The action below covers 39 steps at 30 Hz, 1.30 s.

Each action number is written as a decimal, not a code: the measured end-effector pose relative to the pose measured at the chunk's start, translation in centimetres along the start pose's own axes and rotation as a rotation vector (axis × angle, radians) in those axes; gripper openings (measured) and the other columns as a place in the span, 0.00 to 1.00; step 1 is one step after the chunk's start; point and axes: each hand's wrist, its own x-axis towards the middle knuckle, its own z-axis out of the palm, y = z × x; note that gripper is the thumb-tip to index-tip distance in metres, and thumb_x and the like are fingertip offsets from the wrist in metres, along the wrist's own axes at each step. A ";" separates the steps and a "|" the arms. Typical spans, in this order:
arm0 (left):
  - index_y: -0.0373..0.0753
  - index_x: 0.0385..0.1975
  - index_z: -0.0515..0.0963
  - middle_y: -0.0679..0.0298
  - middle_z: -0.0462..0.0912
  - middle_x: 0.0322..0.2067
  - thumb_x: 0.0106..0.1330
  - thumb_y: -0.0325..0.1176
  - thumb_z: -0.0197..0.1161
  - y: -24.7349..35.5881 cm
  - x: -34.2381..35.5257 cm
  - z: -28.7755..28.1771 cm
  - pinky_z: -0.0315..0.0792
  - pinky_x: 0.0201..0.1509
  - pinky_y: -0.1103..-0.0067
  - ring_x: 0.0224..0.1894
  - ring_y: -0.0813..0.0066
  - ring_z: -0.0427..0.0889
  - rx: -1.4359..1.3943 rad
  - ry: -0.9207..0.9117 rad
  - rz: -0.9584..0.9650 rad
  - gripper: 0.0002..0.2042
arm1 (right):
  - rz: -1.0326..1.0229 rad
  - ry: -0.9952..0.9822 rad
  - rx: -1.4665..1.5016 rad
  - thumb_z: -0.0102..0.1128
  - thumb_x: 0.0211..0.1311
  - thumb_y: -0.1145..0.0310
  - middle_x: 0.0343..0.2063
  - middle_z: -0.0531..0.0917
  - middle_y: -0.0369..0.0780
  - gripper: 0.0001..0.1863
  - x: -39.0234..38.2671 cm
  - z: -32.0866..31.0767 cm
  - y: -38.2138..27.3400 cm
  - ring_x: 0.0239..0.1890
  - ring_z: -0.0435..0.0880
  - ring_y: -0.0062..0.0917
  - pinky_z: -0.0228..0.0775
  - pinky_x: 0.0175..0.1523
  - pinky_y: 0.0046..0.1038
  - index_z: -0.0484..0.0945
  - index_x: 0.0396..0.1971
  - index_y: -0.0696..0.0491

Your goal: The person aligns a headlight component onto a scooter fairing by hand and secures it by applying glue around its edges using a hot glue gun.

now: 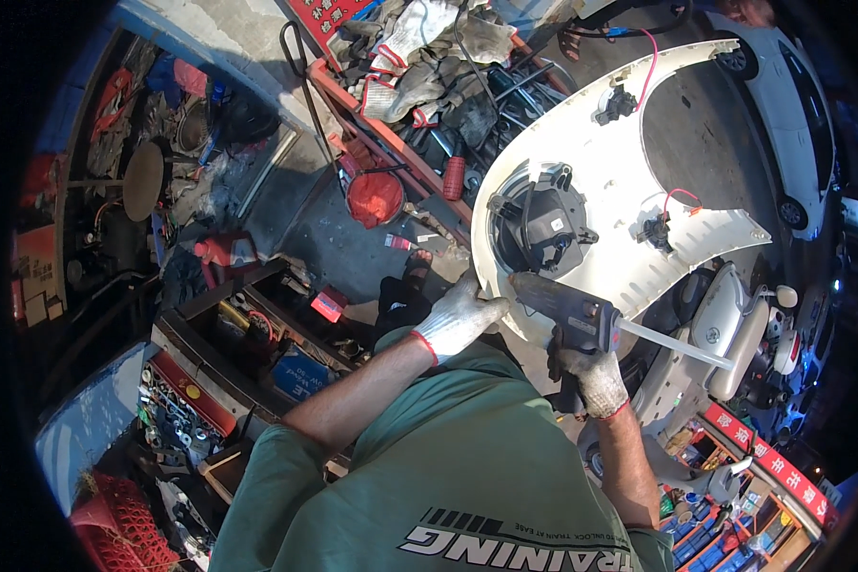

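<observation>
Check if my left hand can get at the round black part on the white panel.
Probably yes: the round black part looks uncovered, though the glue gun sits close to the left hand.

A long bench with a red metal edge [348, 110] holds a messy heap of white and grey cloth gloves with red cuffs [418, 33] and some shiny metal tools [517, 91]. Beside the bench is a hard grey floor [319, 224], and a small pink and white box [398, 242] lies on it. A white car [770, 91] stands on the ground, right of the bench. Down and left from the bench, a dark wooden table with open parts [195, 360] holds a blue box [300, 372].
</observation>
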 end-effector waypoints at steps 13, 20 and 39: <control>0.32 0.57 0.74 0.58 0.83 0.50 0.64 0.33 0.67 -2.1 0.3 -0.1 0.79 0.54 0.73 0.50 0.69 0.83 -0.185 -0.016 0.059 0.23 | -0.244 -0.029 -0.246 0.67 0.55 0.76 0.40 0.86 0.36 0.18 -0.3 0.1 2.2 0.44 0.84 0.21 0.78 0.49 0.27 0.79 0.48 0.56; 0.32 0.58 0.71 0.55 0.81 0.50 0.65 0.26 0.64 -6.4 3.0 -1.0 0.86 0.46 0.65 0.48 0.61 0.84 -0.210 -0.065 0.161 0.21 | -0.115 0.008 -0.181 0.74 0.48 0.71 0.44 0.85 0.43 0.29 0.0 -0.5 4.5 0.47 0.84 0.28 0.76 0.56 0.31 0.76 0.52 0.58; 0.32 0.59 0.71 0.58 0.81 0.50 0.67 0.34 0.65 -0.2 -0.6 -0.2 0.80 0.50 0.76 0.48 0.72 0.82 -0.108 -0.059 0.089 0.23 | -0.101 0.029 -0.221 0.66 0.54 0.79 0.34 0.85 0.38 0.15 -1.4 0.1 0.2 0.33 0.85 0.20 0.78 0.36 0.25 0.79 0.43 0.58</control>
